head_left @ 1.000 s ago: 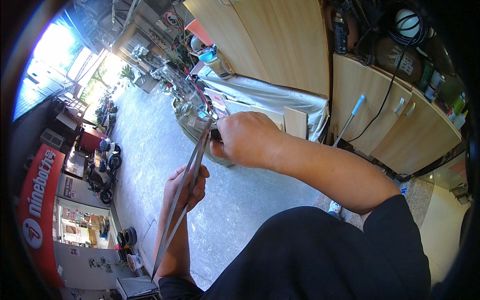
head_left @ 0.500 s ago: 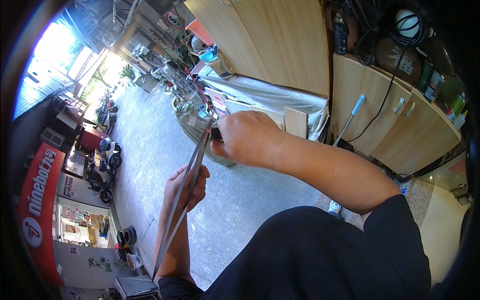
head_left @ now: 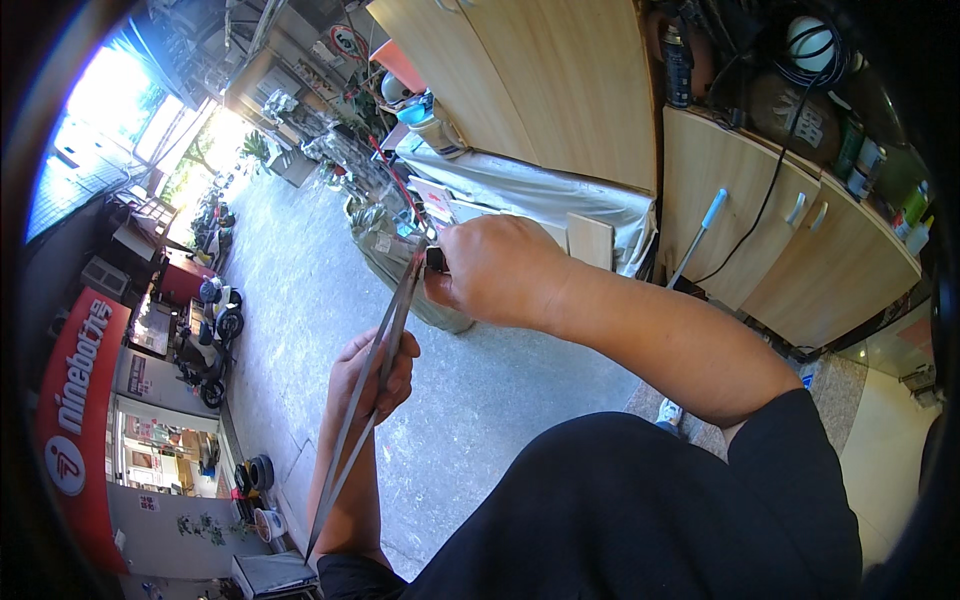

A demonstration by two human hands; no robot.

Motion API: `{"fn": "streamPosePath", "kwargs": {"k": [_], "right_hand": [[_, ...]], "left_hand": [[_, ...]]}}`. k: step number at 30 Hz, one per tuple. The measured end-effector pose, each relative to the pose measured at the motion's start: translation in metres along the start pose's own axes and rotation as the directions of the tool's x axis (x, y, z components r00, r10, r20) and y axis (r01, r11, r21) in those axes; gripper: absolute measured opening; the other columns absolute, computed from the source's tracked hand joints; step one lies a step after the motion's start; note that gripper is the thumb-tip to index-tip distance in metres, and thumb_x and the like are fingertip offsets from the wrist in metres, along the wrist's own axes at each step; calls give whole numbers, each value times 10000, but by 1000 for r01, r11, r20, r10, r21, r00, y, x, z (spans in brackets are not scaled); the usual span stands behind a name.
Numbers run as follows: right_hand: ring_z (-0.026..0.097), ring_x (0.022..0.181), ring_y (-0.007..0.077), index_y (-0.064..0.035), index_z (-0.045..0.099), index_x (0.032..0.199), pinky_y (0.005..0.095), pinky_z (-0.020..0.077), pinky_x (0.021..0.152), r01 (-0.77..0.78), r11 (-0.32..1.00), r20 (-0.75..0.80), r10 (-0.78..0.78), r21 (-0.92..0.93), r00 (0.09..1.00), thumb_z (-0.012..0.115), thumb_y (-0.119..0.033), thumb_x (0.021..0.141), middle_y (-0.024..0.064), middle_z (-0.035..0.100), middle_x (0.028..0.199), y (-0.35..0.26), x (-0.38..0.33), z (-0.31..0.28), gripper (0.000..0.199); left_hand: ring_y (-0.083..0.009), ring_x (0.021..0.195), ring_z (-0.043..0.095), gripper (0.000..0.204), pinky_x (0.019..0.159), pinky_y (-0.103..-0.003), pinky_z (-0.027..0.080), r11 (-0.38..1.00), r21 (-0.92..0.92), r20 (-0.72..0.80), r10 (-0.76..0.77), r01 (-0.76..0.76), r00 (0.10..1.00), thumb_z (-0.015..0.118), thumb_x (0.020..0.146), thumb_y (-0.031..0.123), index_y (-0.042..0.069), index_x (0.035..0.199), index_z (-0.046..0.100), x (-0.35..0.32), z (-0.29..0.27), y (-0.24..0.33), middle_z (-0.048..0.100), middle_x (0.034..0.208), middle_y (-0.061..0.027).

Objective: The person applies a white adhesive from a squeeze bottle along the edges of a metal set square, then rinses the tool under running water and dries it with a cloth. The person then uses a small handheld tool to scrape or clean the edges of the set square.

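Observation:
A long, narrow grey strip (head_left: 346, 440) doubles over into two lengths in front of me. They come together at its lower end near my left sleeve and again at its upper end by my right hand. Whether it is metal or webbing I cannot tell. My left hand (head_left: 372, 370) is closed around the strip partway along. At the upper end, my right hand (head_left: 495, 270) is closed, with a small black piece (head_left: 435, 259) showing between thumb and fingers, touching the strip. The rest of that piece is hidden in the hand.
Wooden cabinets (head_left: 570, 90) stand beyond my right hand, next to a sheet-covered low bench (head_left: 540, 180). A blue-handled pole (head_left: 714, 210) leans at the right. A greenish sack (head_left: 380, 255) sits on the concrete floor (head_left: 290, 300). Parked scooters (head_left: 205, 345) line the left.
My right hand, with the small black piece, has shifted very slightly to the right. The left hand keeps its hold on the strip in the same place.

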State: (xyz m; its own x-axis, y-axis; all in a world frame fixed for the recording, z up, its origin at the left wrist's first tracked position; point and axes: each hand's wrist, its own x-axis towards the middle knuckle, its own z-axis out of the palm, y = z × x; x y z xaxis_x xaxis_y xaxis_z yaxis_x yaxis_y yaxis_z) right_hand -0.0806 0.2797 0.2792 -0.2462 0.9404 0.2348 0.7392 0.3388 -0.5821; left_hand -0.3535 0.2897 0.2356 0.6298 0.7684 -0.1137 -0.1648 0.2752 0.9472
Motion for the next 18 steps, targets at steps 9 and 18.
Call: {"fn": "streamPosePath", "kwargs": {"k": [9, 18], "right_hand": [[721, 892, 414, 23, 724, 914, 486, 574, 836, 5, 1000, -87, -5, 10, 996, 645, -380, 914, 269, 723, 914, 10, 1, 4, 410], [731, 924, 375, -5, 741, 957, 469, 577, 848, -31, 1000, -28, 31, 0, 999, 634, -373, 926, 233, 739, 966, 9, 2, 1, 385]], "left_hand": [[-74, 335, 417, 404, 291, -218, 322, 1000, -12, 40, 16, -15, 999, 506, 1079, 293, -92, 1059, 625, 1, -1, -3, 542, 599, -41], [-72, 337, 422, 404, 292, -217, 323, 1000, -19, 74, 20, -18, 997, 501, 1081, 289, -94, 1068, 627, 2, -4, -4, 541, 598, -42]]}}
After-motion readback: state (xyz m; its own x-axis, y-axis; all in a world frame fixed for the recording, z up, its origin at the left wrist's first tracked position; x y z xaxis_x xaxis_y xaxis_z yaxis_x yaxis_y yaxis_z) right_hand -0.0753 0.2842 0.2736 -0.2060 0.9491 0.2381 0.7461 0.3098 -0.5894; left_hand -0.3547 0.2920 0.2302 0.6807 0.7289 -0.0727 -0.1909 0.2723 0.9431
